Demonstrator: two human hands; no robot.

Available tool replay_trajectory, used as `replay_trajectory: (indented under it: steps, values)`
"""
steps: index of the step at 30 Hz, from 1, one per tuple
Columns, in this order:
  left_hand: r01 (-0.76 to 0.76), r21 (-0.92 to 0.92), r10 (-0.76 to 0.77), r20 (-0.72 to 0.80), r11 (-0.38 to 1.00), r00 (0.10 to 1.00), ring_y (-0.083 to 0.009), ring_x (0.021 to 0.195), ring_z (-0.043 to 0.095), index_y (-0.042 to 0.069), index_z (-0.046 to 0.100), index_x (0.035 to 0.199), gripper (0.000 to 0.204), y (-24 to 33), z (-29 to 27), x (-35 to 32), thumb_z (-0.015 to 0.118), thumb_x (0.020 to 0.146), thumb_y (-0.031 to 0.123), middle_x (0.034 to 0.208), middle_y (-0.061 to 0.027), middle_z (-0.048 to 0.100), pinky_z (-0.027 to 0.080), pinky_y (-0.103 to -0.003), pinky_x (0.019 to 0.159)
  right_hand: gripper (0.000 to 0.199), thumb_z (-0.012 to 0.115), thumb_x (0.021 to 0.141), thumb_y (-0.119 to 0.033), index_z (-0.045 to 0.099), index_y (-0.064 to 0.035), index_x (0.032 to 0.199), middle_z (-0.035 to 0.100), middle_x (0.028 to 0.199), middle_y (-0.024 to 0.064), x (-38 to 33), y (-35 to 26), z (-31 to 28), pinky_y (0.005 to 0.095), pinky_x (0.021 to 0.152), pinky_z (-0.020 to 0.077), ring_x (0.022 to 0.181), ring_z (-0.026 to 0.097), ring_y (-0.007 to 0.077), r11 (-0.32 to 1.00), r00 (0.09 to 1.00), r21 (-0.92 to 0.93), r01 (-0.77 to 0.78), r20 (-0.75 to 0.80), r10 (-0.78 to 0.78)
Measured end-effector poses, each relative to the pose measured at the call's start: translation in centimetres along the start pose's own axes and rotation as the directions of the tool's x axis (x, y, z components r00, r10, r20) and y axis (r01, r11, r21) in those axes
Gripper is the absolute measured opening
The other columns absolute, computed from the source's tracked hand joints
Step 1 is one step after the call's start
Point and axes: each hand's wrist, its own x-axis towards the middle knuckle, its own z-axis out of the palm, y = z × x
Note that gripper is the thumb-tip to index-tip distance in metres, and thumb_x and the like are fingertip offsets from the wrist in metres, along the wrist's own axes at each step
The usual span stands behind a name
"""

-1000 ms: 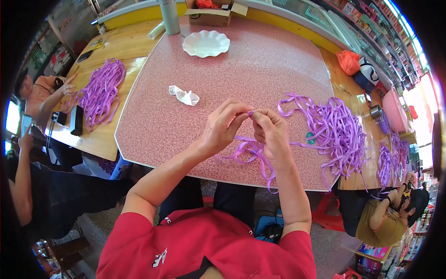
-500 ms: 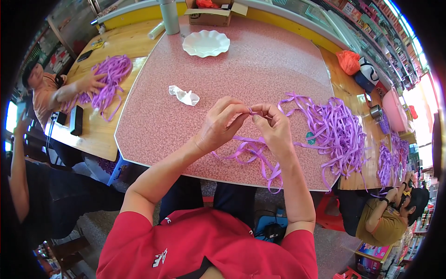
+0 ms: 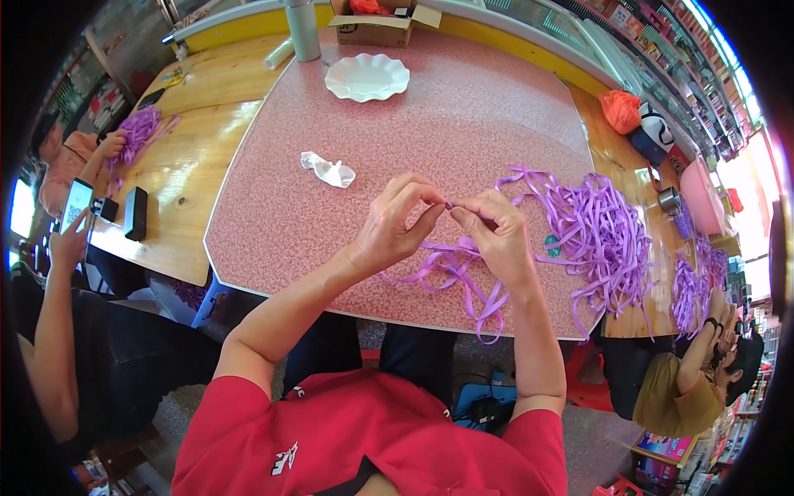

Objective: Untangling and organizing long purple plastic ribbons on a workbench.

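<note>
Head view, looking down over the pink speckled worktop. I am pinching one purple ribbon strip between both hands: my left hand and my right hand are meeting fingertip to fingertip just above the worktop, each closed on the strip, with the short stretch between them barely showing. The rest of the strip is looping down in front of my right hand and hanging over the near edge of the worktop. Just to my right the loose ribbon pile is lying in a tangle on the worktop. I judge the strip to be very light, thin and limp, with no stiffness of its own, and probably smooth enough to slide through a loose pinch; it looks best taken flat between thumb and forefinger, close to the point being worked, since anything held further out is simply sagging. A crumpled white wrapper is lying well apart to my left, and a white scalloped plate is sitting near the far edge.
</note>
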Motion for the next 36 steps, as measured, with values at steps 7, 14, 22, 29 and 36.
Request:
replay_trajectory:
  steps: [7,14,22,29,36]
  values:
    - [-0.02,0.079,0.017,0.035,0.997,0.999,-0.0291,0.089,0.065,0.003,0.061,0.096,0.019,-0.1,0.1,-0.3,0.073,0.081,-0.001,0.093,-0.0125,0.065,0.051,-0.037,0.075,0.013,0.071,0.09,-0.008,0.075,-0.001,0.1,0.069,0.085,0.0017,0.0,-0.9,0.2,0.0232,0.067,0.0472,0.076,0.059,0.0057,0.948,0.965,0.18,-0.264,0.062,0.257]
    - [-0.034,0.072,0.028,0.074,0.997,0.997,-0.0295,0.089,0.065,0.003,0.061,0.096,0.019,0.2,-0.2,-0.1,0.074,0.082,0.0,0.094,-0.0126,0.065,0.051,-0.038,0.076,0.014,0.073,0.09,-0.012,0.074,-0.0018,0.1,0.065,0.081,-0.0044,0.0,0.0,-0.4,0.0178,0.061,0.0391,0.071,0.051,0.001,0.929,0.973,0.293,-0.226,0.105,0.203]
    - [-0.086,0.172,0.063,0.135,0.981,0.989,-0.0298,0.1,0.061,0.007,0.06,0.104,0.027,1.4,-0.4,0.5,0.075,0.082,0.011,0.1,-0.0096,0.065,0.045,-0.044,0.089,0.012,0.071,0.092,-0.01,0.073,0.0005,0.096,0.064,0.081,-0.0035,-0.5,0.4,-1.1,0.0207,0.059,0.0377,0.07,0.051,0.0031,0.949,0.964,0.182,-0.258,0.114,0.241]
    - [-0.369,0.3,0.236,0.398,0.88,0.887,-0.0258,0.096,0.059,0.005,0.061,0.095,0.023,0.9,-1.5,1.2,0.075,0.078,0.012,0.091,-0.0088,0.061,0.043,-0.044,0.089,0.01,0.071,0.089,-0.009,0.073,0.0009,0.09,0.06,0.074,-0.0012,-0.6,-1.0,-1.1,0.0249,0.057,0.0385,0.065,0.051,0.0055,0.985,0.982,0.035,-0.168,0.095,0.164]
    - [-0.216,0.047,0.146,0.598,0.975,0.788,-0.028,0.083,0.059,0.004,0.057,0.085,0.01,1.7,-5.8,0.5,0.065,0.088,0.01,0.081,-0.0091,0.057,0.043,-0.043,0.086,0.007,0.071,0.088,-0.008,0.073,-0.0019,0.085,0.062,0.072,0.0058,-1.3,-1.3,0.5,0.0287,0.055,0.0409,0.061,0.055,0.0121,0.999,0.986,0.029,0.017,0.164,-0.022]
